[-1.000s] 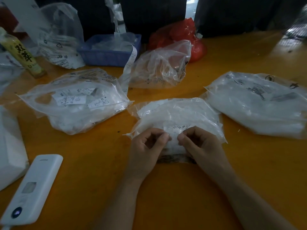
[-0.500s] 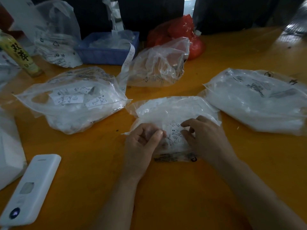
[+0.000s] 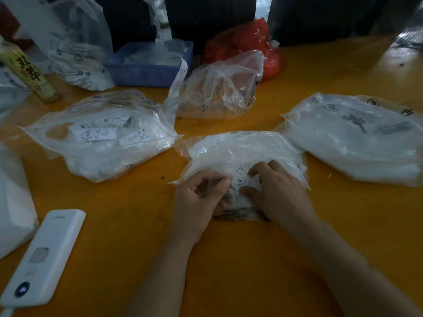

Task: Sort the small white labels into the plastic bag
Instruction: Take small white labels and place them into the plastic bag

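A clear plastic bag (image 3: 242,147) full of small white labels lies in the middle of the orange table (image 3: 229,259). My left hand (image 3: 199,197) pinches the bag's near edge, fingers curled. My right hand (image 3: 277,193) rests on the bag beside it, thumb and fingers around a small white printed label (image 3: 246,180) at the bag's mouth. Whether the label is inside or on top of the plastic is unclear.
More clear bags of labels lie at the left (image 3: 100,136) and right (image 3: 357,138), a crumpled one (image 3: 219,88) behind. At the back stand a blue basket (image 3: 146,67), a red bag (image 3: 251,42) and a bottle (image 3: 29,74). A white device (image 3: 43,257) lies front left.
My right hand has moved forward over the bag and spread its fingers around the printed label. The left hand has kept its pinch on the bag's edge.
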